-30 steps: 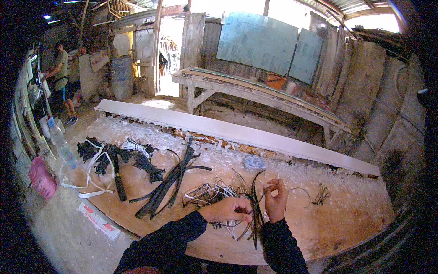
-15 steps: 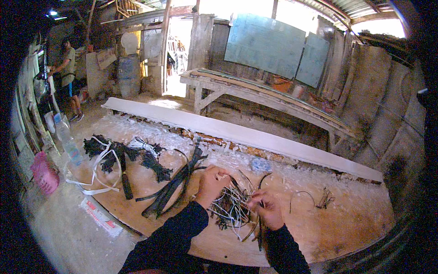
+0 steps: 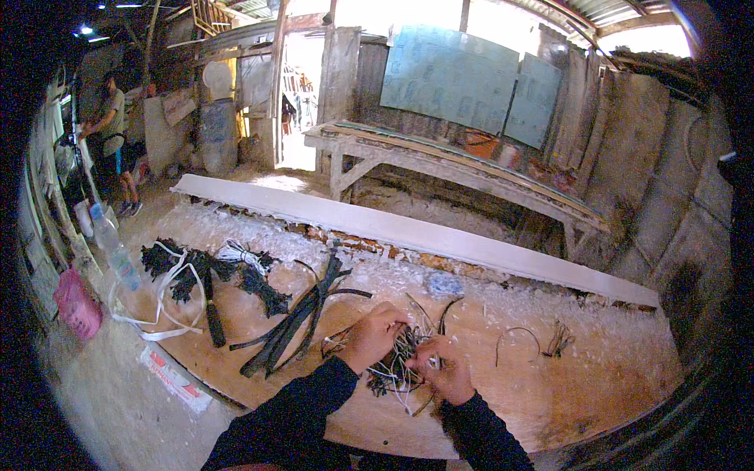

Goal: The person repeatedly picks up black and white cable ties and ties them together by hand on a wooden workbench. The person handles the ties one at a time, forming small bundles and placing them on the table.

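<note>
A tangled bundle of thin white and dark strands (image 3: 386,378) lies on the wooden tabletop (image 3: 542,400) in front of me. My left hand (image 3: 375,339) is closed on the far left side of the bundle, fingers bent in among the strands. From the right, my right hand (image 3: 444,369) grips the same bundle, thumb toward the left hand. A few loose dark strips stick out beyond the fingers. Left of my left hand, long flat black strips (image 3: 292,330) lie in a crossed heap. The fingertips of both hands are partly hidden by the strands.
Black bunched strips (image 3: 263,290), a white strap (image 3: 161,294) and a small twig-like bunch (image 3: 558,341) lie on the table. A long white board (image 3: 408,235) runs along its far edge. Beyond stand a wooden bench (image 3: 463,177) and, far left, another person (image 3: 114,129).
My two hands have come closer together, the left moving right and down. The spread strands are now gathered more tightly between them. The view has shifted slightly.
</note>
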A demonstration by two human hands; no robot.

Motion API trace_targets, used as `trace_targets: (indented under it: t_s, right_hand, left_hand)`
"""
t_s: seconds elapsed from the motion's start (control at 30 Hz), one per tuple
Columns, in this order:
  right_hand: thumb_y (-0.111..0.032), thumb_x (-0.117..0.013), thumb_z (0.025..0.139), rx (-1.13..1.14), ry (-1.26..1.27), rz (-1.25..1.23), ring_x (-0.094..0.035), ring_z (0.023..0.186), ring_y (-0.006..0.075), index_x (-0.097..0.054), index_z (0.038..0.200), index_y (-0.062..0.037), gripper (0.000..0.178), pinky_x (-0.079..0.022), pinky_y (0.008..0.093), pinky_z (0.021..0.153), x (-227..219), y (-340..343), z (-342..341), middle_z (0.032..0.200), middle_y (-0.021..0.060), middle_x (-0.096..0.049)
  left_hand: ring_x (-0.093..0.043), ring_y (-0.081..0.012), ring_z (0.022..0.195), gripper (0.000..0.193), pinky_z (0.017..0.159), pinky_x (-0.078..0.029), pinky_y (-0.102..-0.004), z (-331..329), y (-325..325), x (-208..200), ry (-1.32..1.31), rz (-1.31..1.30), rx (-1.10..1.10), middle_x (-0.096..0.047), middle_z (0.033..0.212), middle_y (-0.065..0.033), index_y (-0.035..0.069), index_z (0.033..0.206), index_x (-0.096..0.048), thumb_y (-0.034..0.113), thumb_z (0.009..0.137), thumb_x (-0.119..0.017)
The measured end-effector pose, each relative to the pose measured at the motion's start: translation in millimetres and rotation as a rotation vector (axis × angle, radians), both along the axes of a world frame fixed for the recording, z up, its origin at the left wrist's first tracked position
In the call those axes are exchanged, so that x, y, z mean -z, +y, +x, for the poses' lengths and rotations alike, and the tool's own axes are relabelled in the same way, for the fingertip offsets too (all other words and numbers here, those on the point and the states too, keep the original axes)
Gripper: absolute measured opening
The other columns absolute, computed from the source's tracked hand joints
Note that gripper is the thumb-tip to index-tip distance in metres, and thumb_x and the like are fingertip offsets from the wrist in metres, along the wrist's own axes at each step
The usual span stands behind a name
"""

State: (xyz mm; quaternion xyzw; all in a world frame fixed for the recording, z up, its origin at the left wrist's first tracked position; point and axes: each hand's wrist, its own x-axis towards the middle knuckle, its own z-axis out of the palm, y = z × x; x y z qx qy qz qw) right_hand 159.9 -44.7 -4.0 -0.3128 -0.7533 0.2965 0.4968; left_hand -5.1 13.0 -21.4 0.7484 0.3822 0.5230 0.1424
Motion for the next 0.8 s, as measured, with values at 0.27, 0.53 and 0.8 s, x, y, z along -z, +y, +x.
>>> trace_targets:
  t_s: [0.27,0.53,0.8]
  right_hand:
    - [0.005,-0.062,0.067,0.811,-0.188,0.215,-0.049,0.068,0.0208,-0.046,0.066,-0.0022,0.017,-0.039,0.0303,0.064,-2,29,33,0.069,0.0084,-0.05]
    - [0.003,-0.062,0.068,0.792,-0.286,0.352,-0.051,0.091,0.0273,-0.059,0.082,-0.0063,0.017,-0.038,0.0351,0.081,6,36,36,0.092,0.011,-0.056]
    - [-0.008,-0.067,0.071,0.452,0.079,-0.101,-0.051,0.095,0.0211,-0.064,0.077,-0.006,0.007,-0.042,0.033,0.078,20,29,19,0.094,0.0093,-0.058]
  left_hand:
    - [-0.052,-0.0199,0.085,0.01,0.078,-0.041,-0.0302,24,-24,2,0.06,-0.307,0.765,-0.051,0.089,-0.0078,0.002,0.082,-0.058,0.008,0.075,-0.061]
    - [-0.048,-0.0166,0.082,0.022,0.074,-0.039,-0.0272,11,-15,-1,-0.049,-0.377,0.701,-0.047,0.084,-0.0048,0.003,0.069,-0.055,0.018,0.071,-0.07]
    - [-0.054,-0.0165,0.067,0.011,0.058,-0.042,-0.0265,-13,11,-5,-0.197,-0.231,-0.111,-0.055,0.07,-0.0062,0.004,0.075,-0.066,0.008,0.065,-0.07]
